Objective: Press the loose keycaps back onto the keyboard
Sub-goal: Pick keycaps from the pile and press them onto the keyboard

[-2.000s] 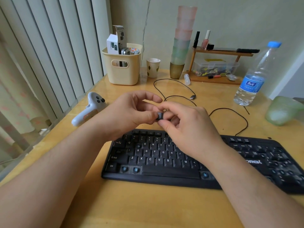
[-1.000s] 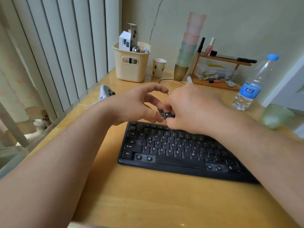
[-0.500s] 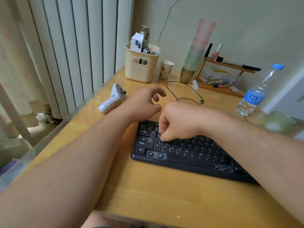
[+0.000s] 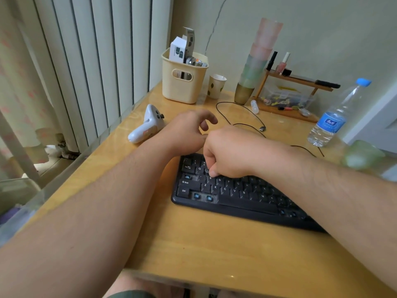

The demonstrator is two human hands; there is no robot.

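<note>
A black keyboard [image 4: 234, 196] lies on the wooden desk [image 4: 193, 244]. Several of its slots are bare and show blue stems: one by the left edge [image 4: 187, 177], two in the bottom row [image 4: 202, 197]. My right hand [image 4: 232, 153] is curled over the upper left keys. Its thumb and fingertips pinch a small keycap [image 4: 208, 171] down into the row beside Q, and the cap is mostly hidden under them. My left hand [image 4: 189, 132] hovers just beyond the keyboard's far left corner, fingers loosely bent, holding nothing.
A white game controller [image 4: 148, 125] lies left of my left hand. Behind stand a cream basket [image 4: 182, 82], a paper cup [image 4: 216, 86], stacked cups [image 4: 255, 67], a small wooden shelf [image 4: 290, 97] and a water bottle [image 4: 335, 119]. A black cable [image 4: 240, 117] loops behind the hands.
Both hands held the keycap above the keyboard, then my right hand brought it down onto the upper left keys. My left hand let go and drew back. The view shifted left.
</note>
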